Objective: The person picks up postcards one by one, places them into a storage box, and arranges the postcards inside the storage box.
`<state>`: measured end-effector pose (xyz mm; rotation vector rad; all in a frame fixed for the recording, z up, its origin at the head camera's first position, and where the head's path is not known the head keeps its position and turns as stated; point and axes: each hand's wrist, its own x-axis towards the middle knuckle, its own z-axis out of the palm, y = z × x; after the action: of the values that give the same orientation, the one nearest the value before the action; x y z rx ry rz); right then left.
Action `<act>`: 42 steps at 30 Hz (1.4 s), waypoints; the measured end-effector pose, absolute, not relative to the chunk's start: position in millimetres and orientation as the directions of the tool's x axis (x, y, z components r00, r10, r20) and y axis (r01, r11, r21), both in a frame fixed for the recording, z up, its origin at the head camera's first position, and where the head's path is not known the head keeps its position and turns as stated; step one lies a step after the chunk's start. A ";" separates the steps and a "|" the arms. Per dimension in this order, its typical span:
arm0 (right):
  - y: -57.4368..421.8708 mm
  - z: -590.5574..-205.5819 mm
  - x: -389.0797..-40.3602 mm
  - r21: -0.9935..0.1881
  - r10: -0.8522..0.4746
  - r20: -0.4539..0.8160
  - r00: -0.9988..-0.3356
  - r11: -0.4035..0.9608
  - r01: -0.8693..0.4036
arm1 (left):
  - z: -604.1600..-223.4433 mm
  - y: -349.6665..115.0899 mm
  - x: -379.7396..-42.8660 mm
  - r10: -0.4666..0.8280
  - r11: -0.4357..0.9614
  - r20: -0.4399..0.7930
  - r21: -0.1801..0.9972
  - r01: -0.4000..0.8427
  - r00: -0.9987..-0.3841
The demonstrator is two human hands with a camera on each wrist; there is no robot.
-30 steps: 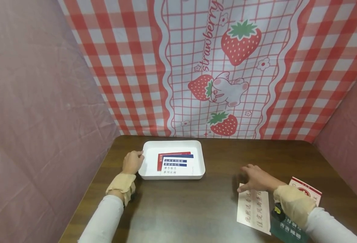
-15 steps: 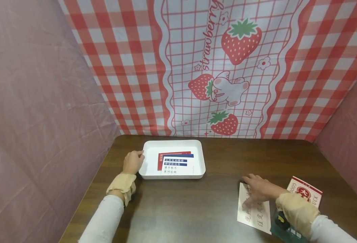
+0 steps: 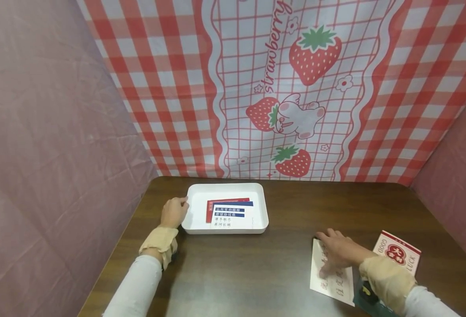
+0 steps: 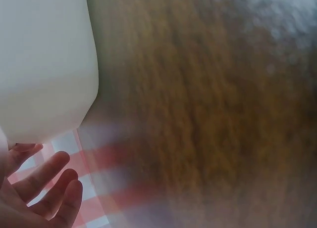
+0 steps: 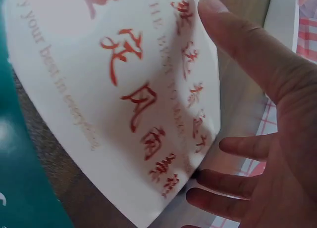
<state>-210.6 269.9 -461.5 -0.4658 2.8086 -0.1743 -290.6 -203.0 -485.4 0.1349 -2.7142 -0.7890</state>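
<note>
In the head view my left hand (image 3: 174,212) is at the left end of a shallow white tray (image 3: 193,200), its thumb and forefinger pinching the rim. The other fingers hang loosely below the tray wall (image 4: 47,65) in the left wrist view. A red card (image 3: 209,215) lies in the tray, partly under a white and blue card (image 3: 240,220). On the right, my right hand (image 3: 337,251) reaches over a cream card with red writing (image 3: 332,288). Its thumb (image 5: 247,45) touches the card's long edge, and the fingertips (image 5: 213,181) are at the far short edge.
A white and red "GOOD LUCK" card (image 3: 399,251) lies right of my right hand. Beneath my right wrist, a dark green card (image 3: 365,304) is mostly covered. A strawberry-patterned checked cloth (image 3: 292,110) hangs behind the brown table (image 3: 233,273).
My right hand has come down and toward me onto the cream card, uncovering more of the "GOOD LUCK" card. The left hand and tray have stayed put.
</note>
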 end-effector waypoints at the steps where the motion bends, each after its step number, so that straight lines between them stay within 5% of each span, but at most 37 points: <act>1: 269.8 -462.5 -210.5 -0.161 -0.331 -0.258 -0.908 0.941 -0.298 | -485.3 -203.2 -290.5 -0.177 0.842 0.267 0.539 -0.005 -0.947; 10: 265.9 -464.2 -216.9 -0.093 -0.345 -0.231 -0.910 0.939 -0.332 | -484.6 -205.5 -292.1 -0.193 0.836 0.242 0.549 -0.030 -0.951; 24: 270.9 -472.5 -219.5 -0.161 -0.356 -0.186 -0.916 0.930 -0.329 | -487.9 -204.7 -292.6 -0.183 0.838 0.240 0.546 -0.023 -0.953; 42: 284.3 -469.6 -241.6 -0.454 -0.344 -0.231 -0.910 0.866 -0.212 | -489.2 -206.4 -293.4 -0.175 0.835 0.254 0.549 -0.007 -0.951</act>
<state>-241.6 284.3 -469.6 -0.4173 2.7333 -0.6146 -293.4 -206.4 -489.2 0.1376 -2.7211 -0.8131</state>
